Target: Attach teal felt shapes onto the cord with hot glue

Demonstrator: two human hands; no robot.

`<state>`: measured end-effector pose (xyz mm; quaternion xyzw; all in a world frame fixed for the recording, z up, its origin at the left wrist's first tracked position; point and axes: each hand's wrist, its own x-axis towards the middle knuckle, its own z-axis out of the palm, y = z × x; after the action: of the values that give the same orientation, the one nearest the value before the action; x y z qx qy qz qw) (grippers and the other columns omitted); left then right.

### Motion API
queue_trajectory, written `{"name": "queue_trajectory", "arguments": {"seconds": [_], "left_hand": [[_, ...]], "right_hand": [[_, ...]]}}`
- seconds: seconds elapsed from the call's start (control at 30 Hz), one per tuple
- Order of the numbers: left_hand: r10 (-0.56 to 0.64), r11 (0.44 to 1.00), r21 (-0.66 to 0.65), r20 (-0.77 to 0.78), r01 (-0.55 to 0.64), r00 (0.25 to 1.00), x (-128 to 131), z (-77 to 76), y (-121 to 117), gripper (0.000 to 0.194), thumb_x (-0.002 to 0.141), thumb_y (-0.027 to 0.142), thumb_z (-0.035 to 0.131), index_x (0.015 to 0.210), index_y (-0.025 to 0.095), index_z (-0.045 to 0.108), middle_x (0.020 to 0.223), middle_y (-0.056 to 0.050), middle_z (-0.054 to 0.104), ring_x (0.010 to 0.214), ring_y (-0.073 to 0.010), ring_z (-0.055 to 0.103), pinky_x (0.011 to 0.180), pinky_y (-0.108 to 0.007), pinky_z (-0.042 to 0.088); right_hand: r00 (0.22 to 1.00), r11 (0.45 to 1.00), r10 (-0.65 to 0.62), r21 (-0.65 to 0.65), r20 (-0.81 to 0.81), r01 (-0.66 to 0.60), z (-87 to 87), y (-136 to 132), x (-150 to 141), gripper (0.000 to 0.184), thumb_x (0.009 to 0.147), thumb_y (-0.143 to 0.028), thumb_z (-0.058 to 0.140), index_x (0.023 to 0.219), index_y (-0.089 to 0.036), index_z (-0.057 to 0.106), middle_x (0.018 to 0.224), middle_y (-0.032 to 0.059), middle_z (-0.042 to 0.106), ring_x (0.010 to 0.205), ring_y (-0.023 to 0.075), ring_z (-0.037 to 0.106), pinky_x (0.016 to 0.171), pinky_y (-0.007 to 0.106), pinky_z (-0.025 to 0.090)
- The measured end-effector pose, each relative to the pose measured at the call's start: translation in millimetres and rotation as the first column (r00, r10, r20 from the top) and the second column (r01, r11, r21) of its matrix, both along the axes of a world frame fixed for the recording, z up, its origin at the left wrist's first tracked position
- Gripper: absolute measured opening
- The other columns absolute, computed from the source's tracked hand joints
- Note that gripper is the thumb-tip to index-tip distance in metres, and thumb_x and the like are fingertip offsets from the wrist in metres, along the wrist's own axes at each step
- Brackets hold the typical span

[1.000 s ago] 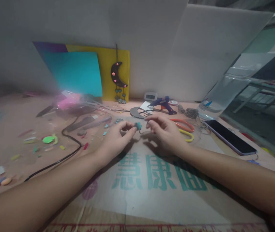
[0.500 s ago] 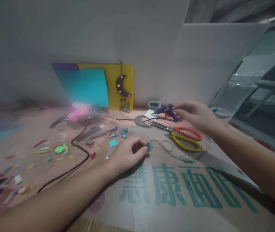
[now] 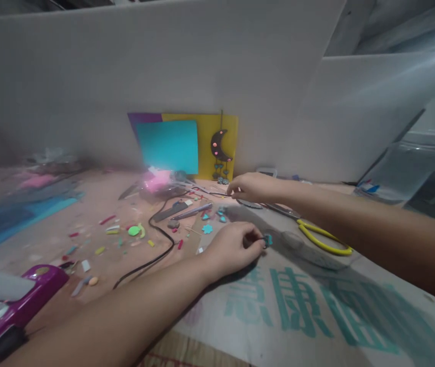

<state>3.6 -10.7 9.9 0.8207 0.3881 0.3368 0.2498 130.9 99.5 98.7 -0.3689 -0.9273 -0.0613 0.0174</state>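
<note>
My left hand (image 3: 236, 245) pinches a small grey-and-turquoise flower-shaped piece (image 3: 267, 240) between thumb and fingertips, low over the printed sheet. My right hand (image 3: 252, 187) is farther back, its curved fingers a little apart above a black cable (image 3: 217, 193); nothing shows between them. Under its wrist lies a grey crescent (image 3: 249, 204), partly covered. The right forearm crosses over scissors (image 3: 326, 240), whose yellow handle loop shows. A turquoise flower cutout (image 3: 207, 229) and small turquoise-topped pieces (image 3: 222, 215) lie left of the hands.
A dark crescent ornament with pink dots (image 3: 217, 145) hangs against a yellow board (image 3: 206, 137) at the back. Bright scraps, a cutter (image 3: 171, 210) and a pen-like tool (image 3: 192, 211) lie left. A purple-handled tool (image 3: 45, 278) is at the front left; a clear container (image 3: 393, 165) stands right.
My right hand has moved left from beside the blue glue gun to above the cable. My left hand keeps hold of the flower-shaped piece. The view has turned left, bringing in the purple-handled tool.
</note>
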Motion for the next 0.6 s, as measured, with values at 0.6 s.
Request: {"name": "queue_trajectory", "arguments": {"seconds": [0.6], "left_hand": [[-0.019, 0.999, 0.048, -0.018, 0.019, 1.0, 0.1, -11.2, 8.1, 0.022, 0.083, 0.032, 0.051, 0.085, 0.017, 0.068, 0.081, -0.005, 0.073, 0.071, -0.0186, 0.064, 0.063, -0.026, 0.045]], "right_hand": [[0.939, 0.977, 0.202, -0.124, 0.278, -0.173, -10.1, 1.5, -96.1, 0.036, 0.085, -0.025, 0.058, 0.12, -0.02, 0.066, 0.117, 0.0118, 0.067, 0.095, 0.0231, 0.063, 0.063, 0.025, 0.037]]}}
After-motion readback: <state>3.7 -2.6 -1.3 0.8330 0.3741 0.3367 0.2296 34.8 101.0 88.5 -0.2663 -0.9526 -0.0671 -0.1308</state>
